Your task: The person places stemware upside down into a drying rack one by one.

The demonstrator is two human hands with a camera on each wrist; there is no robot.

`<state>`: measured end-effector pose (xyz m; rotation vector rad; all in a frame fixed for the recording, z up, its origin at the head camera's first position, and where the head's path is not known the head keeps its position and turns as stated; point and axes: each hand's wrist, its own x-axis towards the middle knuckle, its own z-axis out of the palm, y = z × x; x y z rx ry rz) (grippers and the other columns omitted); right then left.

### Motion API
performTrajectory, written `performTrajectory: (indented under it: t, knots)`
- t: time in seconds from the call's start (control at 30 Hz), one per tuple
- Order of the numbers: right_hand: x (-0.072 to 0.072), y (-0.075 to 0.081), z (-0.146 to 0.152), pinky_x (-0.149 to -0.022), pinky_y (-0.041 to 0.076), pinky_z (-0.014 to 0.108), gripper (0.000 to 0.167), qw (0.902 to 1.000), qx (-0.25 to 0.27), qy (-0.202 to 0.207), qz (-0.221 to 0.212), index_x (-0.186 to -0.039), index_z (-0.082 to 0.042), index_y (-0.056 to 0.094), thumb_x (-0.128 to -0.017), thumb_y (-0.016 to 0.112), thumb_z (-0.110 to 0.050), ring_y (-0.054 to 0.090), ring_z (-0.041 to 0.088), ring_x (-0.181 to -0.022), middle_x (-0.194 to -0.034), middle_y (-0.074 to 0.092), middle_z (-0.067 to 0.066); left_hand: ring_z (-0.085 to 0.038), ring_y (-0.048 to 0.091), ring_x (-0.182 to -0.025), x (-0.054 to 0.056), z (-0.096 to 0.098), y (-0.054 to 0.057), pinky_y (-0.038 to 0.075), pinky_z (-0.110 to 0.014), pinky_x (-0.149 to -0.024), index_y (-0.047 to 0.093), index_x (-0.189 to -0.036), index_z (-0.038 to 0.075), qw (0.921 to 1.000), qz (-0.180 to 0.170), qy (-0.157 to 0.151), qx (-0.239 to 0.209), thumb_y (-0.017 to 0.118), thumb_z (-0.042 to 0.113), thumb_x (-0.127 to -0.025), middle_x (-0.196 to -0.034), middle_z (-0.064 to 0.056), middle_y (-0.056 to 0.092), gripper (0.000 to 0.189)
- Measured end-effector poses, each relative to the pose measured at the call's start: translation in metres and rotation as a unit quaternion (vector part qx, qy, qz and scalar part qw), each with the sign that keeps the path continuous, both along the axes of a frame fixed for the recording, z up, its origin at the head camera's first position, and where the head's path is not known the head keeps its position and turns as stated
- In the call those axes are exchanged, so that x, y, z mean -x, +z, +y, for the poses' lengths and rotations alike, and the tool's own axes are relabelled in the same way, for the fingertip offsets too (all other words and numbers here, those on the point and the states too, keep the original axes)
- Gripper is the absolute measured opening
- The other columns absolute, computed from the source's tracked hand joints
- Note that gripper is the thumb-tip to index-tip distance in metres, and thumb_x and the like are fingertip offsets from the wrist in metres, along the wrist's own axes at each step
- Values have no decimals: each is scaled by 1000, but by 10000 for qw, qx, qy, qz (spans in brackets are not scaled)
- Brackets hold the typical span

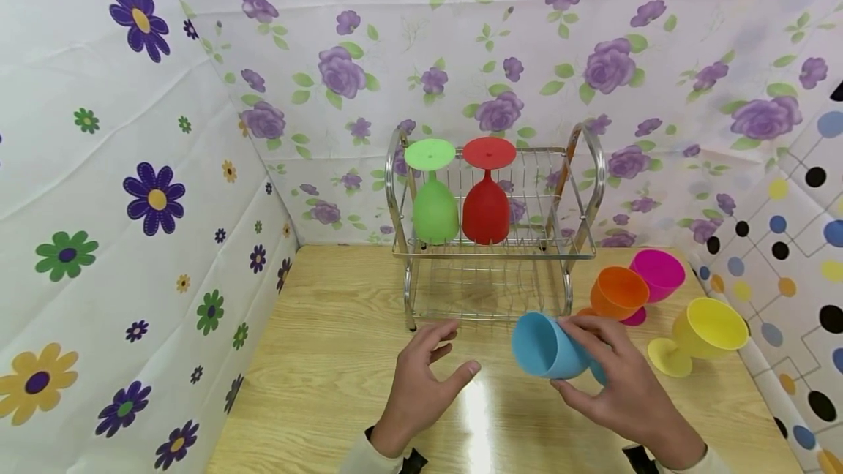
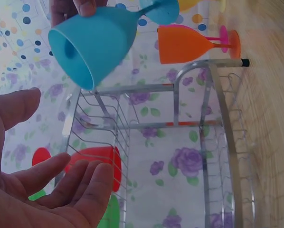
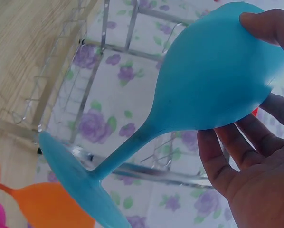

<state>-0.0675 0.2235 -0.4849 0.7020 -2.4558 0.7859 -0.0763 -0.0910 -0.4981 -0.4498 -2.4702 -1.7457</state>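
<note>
My right hand (image 1: 622, 379) grips a blue plastic goblet (image 1: 549, 348) by its bowl, thumb on one side and fingers on the other. The goblet is tilted, its mouth toward the left hand; in the right wrist view its stem and round foot (image 3: 80, 180) show. My left hand (image 1: 428, 382) is held above the table left of the goblet, fingers spread and slightly bent, with nothing in it. Behind the hands stands a two-tier metal dish rack (image 1: 490, 254). On its upper tier a green goblet (image 1: 435, 207) and a red goblet (image 1: 486, 211) stand upside down.
Right of the rack, an orange goblet (image 1: 619, 292), a magenta goblet (image 1: 658, 274) and a yellow goblet (image 1: 711, 328) are on the wooden table (image 1: 316, 386). Patterned sheets (image 1: 197, 130) enclose the table at the left, back and right.
</note>
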Motion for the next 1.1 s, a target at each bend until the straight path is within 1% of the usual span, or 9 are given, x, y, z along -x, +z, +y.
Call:
performTrajectory:
  t: [0.13, 0.2, 0.27, 0.47, 0.53, 0.7, 0.87, 0.93, 1.1]
  knots:
    - [2, 7, -11, -107, 40, 4, 81, 9992, -147, 231, 298, -145, -13, 65, -93, 57, -74, 58, 20, -118, -136, 61, 7, -23, 64, -131, -3, 8, 8, 59, -36, -107, 59, -149, 32, 9998, 176, -125, 38, 82, 41, -94, -144, 3, 61, 61]
    - [3, 10, -17, -106, 43, 5, 81, 9982, -157, 379, 435, -142, -10, 67, -95, 53, -75, 59, 21, -116, -135, 62, 8, -24, 63, -132, -3, 12, 13, 59, -36, -107, 58, -151, 30, 9994, 278, -194, 76, 84, 38, -93, -145, 0, 61, 64]
    - [3, 12, -22, -105, 46, 8, 79, 9973, -194, 524, 473, -141, -9, 67, -96, 53, -73, 60, 20, -114, -135, 62, 9, -26, 63, -133, -4, 15, 18, 59, -36, -107, 56, -152, 28, 9988, 388, -272, 137, 85, 36, -92, -147, -4, 61, 68]
    - [2, 18, -35, -91, 65, 36, 75, 9935, -560, 629, 764, -141, -12, 68, -98, 51, -70, 61, 21, -115, -137, 62, 8, -22, 61, -136, -4, 21, 24, 61, -40, -105, 53, -155, 31, 9977, 411, -459, 265, 89, 38, -88, -149, 2, 59, 76]
    - [1, 19, -38, -101, 61, 29, 74, 9925, -612, 654, 828, -142, -13, 67, -98, 51, -70, 61, 23, -120, -138, 62, 7, -23, 61, -135, -4, 23, 25, 61, -41, -103, 51, -156, 34, 9975, 408, -502, 271, 90, 39, -86, -149, 4, 58, 80]
    - [-1, 20, -43, -121, 32, 10, 71, 9922, -560, 824, 748, -145, -14, 65, -98, 53, -67, 59, 23, -124, -138, 62, 6, -23, 63, -133, -7, 24, 29, 63, -33, -99, 48, -157, 33, 9965, 376, -734, 149, 92, 35, -85, -151, 2, 56, 85]
    - [-5, 21, -47, -105, 59, 36, 71, 9913, -729, 847, 693, -145, -15, 65, -99, 52, -67, 60, 24, -124, -138, 62, 5, -22, 64, -130, -12, 25, 34, 63, -30, -96, 49, -157, 31, 9954, 358, -863, 232, 91, 40, -85, -152, -2, 55, 84]
    - [-5, 21, -49, -98, 61, 50, 71, 9910, -783, 818, 708, -145, -14, 65, -100, 51, -67, 60, 26, -124, -137, 63, 6, -22, 64, -129, -13, 26, 35, 63, -31, -96, 50, -156, 30, 9957, 320, -835, 224, 91, 40, -85, -151, -1, 56, 82]
    - [-7, 20, -49, -98, 60, 54, 72, 9915, -827, 757, 663, -144, -14, 66, -101, 49, -69, 61, 26, -124, -138, 63, 6, -23, 65, -128, -13, 27, 33, 63, -30, -94, 52, -155, 27, 9960, 325, -800, 219, 89, 39, -87, -149, -2, 57, 78]
